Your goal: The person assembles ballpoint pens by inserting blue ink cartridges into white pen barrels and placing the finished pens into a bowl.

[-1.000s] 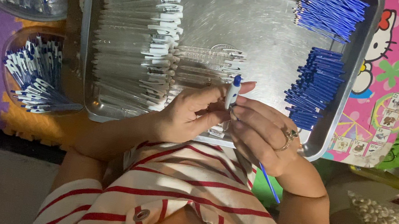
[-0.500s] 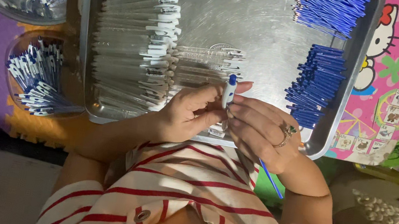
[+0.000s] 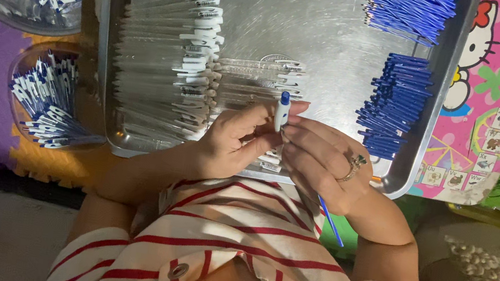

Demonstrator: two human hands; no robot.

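1. At the near edge of the shallow steel tray (image 3: 440, 124), your left hand (image 3: 232, 144) and right hand (image 3: 319, 165) meet around one slim white plastic pen with a blue cap (image 3: 282, 111). The fingers of both hands are pinched together on its barrel, and the capped end points toward the far edge.
2. Judge the pen light, stiff and smooth, so it could slip. Grip the barrel at the middle rather than the cap, which may pull off. A thin blue refill rod (image 3: 331, 220) sticks out below your right palm; it would bend easily.
3. Beyond your hands, rows of clear pen barrels with white clips (image 3: 169, 61) lie toward the tray's left side, and stacks of blue refills (image 3: 396, 103) sit along its right edge.
4. Off the tray's left edge sit two clear round bowls of blue-and-white pen parts (image 3: 45, 101).
5. Against half a second ago, the pen sits at much the same spot; your grip looks unchanged.
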